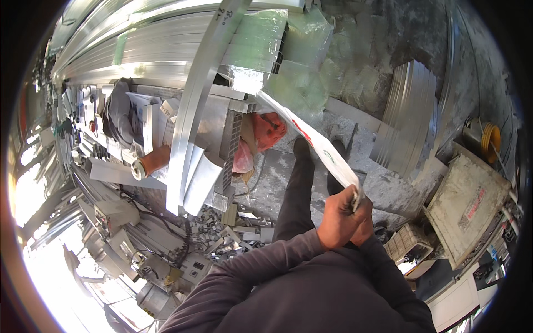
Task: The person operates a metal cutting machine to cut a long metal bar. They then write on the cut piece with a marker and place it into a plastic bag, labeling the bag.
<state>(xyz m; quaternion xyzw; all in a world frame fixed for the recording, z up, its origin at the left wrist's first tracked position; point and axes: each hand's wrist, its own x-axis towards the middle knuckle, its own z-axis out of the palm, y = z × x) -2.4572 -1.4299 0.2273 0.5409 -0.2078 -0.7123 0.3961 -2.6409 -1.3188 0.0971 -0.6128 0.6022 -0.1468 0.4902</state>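
My left hand [335,226] and my right hand [364,223] are closed together in front of my body. Both grip the near end of a long white strip [325,147] with red and green marks, which looks like plastic wrapping film. It runs taut away from me, up and to the left. Its far end meets the stack of metal profiles [252,47], partly covered by clear greenish film [300,83]. A long metal profile [194,105] lies crosswise left of the strip. My fingers overlap, so how each one holds the strip is partly hidden.
Below the stack sits a red bag [269,129]. Metal offcuts [227,238] litter the floor near a machine [166,272] at lower left. Flat panels [405,114] lie at right, with a crate [408,244], a large board [467,208] and a yellow coil [491,141] beyond.
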